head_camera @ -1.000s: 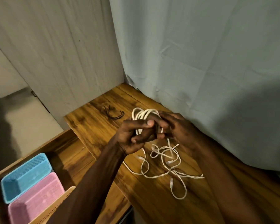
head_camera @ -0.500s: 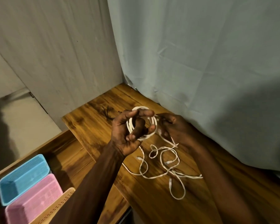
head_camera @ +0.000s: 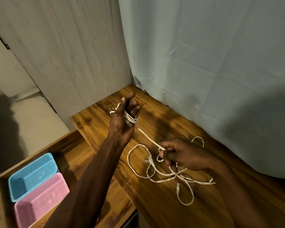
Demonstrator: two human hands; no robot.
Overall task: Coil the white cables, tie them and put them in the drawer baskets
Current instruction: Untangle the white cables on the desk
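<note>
1. Head view: the left hand (head_camera: 122, 122) is held up over the brown wooden table top (head_camera: 163, 203). Its fingers point up and a few rounds of thin white cable (head_camera: 130, 118) are wrapped around them.
2. One straight piece of that cable runs down to the right hand (head_camera: 183, 155). The right hand pinches it with curled fingers, low over the table.
3. The rest of the white cable lies in a loose, loopy tangle (head_camera: 163, 173) on the smooth, shiny wood, under and in front of the right hand.
4. A soft, wrinkly pale blue curtain (head_camera: 212, 63) hangs along the far edge of the table, close behind the right hand.
5. To the left, a wooden drawer (head_camera: 69, 145) stands open. In it sit a blue plastic basket with tiny holes (head_camera: 31, 176) and a pink plastic basket (head_camera: 41, 203), touching side by side. There is bare wood between the baskets and the tangle.
</note>
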